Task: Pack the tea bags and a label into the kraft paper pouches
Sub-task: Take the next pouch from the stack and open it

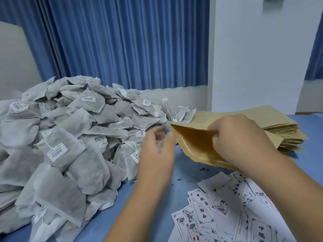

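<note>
The right hand (239,137) comes in from the lower right, with the forearm sloping up across the labels (227,206). Its knuckles are up and its fingers (218,127) are curled, pinching the upper lip of a pouch (195,142) with the thumb tucked under the edge. The pouch lies tilted just above the blue surface (157,203). Its mouth gapes to the left and the tan inside shows. Its far corner is near the edge of the tea bags (70,137), and its bottom end is hidden under the right wrist.

The left hand (157,151) reaches forward from the bottom centre with its back to the camera. It is between the heap of bags and the pouch mouth. Its fingers (153,132) are loosely curled and spread apart from the thumb. They are blurred, nothing shows plainly in them, and whether they touch a bag cannot be told.

A stack of flat pouches (272,126) sits behind the right hand. The tea bags are piled high on the left, and many carry barcode tags. A blue curtain (122,41) hangs behind.
</note>
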### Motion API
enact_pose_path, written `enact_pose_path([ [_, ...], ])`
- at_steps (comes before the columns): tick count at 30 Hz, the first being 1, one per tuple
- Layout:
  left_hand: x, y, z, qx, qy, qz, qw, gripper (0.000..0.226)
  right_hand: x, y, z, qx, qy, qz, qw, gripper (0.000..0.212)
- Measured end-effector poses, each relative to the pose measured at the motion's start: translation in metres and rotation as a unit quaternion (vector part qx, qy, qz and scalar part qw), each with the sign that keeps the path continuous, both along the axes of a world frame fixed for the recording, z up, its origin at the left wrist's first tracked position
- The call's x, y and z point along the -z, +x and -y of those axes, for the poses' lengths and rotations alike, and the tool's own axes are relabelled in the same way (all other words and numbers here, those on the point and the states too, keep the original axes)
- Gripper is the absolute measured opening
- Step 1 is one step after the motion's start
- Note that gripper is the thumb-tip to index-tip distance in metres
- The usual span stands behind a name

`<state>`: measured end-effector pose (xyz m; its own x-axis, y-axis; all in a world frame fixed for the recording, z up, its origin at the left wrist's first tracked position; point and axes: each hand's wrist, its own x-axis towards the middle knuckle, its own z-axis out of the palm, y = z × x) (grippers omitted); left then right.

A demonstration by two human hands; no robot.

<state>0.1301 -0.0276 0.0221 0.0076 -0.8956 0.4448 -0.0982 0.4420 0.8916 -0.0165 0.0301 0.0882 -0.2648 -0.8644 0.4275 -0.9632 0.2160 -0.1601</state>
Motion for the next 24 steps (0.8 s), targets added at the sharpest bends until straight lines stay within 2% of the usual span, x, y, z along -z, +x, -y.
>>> enact_pose_path([
  [1,-0.005,0.012,0.006,-0.074,-0.097,0.071,0.990,0.023,-0.002,-0.001,-0.001,-0.002,0.003,0.009,1.000,0.020],
  [2,-0.010,0.024,0.014,-0.129,-0.166,0.189,0.959,0.029,-0.003,-0.003,-0.001,-0.003,0.004,0.017,1.000,0.019],
  [3,-0.015,0.035,0.025,-0.150,-0.192,0.335,0.910,0.039,-0.005,-0.004,-0.002,-0.004,0.003,0.025,1.000,0.019],
  [5,-0.020,0.052,0.051,-0.128,-0.142,0.597,0.779,0.054,-0.006,-0.008,-0.001,-0.006,0.001,0.031,0.999,0.019],
  [6,-0.022,0.058,0.062,-0.111,-0.107,0.675,0.722,0.061,-0.006,-0.010,-0.001,-0.007,-0.001,0.034,0.999,0.019],
  [7,-0.023,0.063,0.070,-0.096,-0.081,0.721,0.681,0.070,-0.006,-0.012,-0.001,-0.009,-0.004,0.035,0.999,0.020],
  [10,-0.021,0.071,0.094,-0.076,-0.054,0.786,0.612,0.100,-0.004,-0.014,-0.001,-0.015,-0.003,0.038,0.999,0.021],
  [12,-0.021,0.073,0.106,-0.070,-0.038,0.793,0.604,0.114,-0.004,-0.014,0.000,-0.017,0.002,0.039,0.999,0.023],
  [15,-0.024,0.070,0.119,-0.045,0.005,0.782,0.621,0.132,-0.004,-0.016,0.001,-0.013,0.006,0.034,0.999,0.023],
  [17,-0.022,0.065,0.121,-0.034,0.017,0.772,0.634,0.134,-0.004,-0.017,0.001,-0.012,0.003,0.027,1.000,0.023],
  [20,-0.010,0.057,0.113,-0.051,-0.029,0.782,0.620,0.121,-0.004,-0.018,0.003,-0.014,0.002,0.024,1.000,0.021],
  [23,-0.002,0.052,0.093,-0.092,-0.183,0.777,0.596,0.090,-0.001,-0.018,0.003,-0.020,-0.006,0.021,1.000,0.019],
  [24,0.000,0.051,0.085,-0.094,-0.227,0.763,0.599,0.084,-0.001,-0.018,0.004,-0.023,-0.007,0.020,1.000,0.018],
])
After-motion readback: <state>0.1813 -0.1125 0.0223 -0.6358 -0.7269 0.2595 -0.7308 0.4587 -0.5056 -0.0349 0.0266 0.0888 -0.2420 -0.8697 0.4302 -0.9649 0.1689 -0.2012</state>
